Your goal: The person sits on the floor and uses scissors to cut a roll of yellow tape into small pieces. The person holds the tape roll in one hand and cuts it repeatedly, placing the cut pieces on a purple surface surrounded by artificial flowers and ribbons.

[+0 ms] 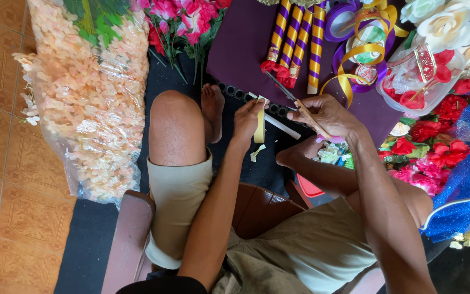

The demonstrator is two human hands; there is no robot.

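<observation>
Right hand (327, 114) grips scissors (295, 99), fingers curled around the handles; the blades point up-left, long axis diagonal. Left hand (247, 121) pinches a yellow ribbon strip (259, 126) hanging vertically just beside the blade tips. White stick (279, 125) lies between both hands. Beyond, purple-and-gold striped sticks (298, 41) rest on purple cloth (243, 46).

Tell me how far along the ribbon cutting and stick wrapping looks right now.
Done: four purple-and-gold striped sticks lie wrapped on the purple cloth. In hand: the left hand holds a yellow ribbon strip, the right hand holds scissors at it. Left: a plain white stick lies unwrapped, and ribbon rolls remain.
</observation>
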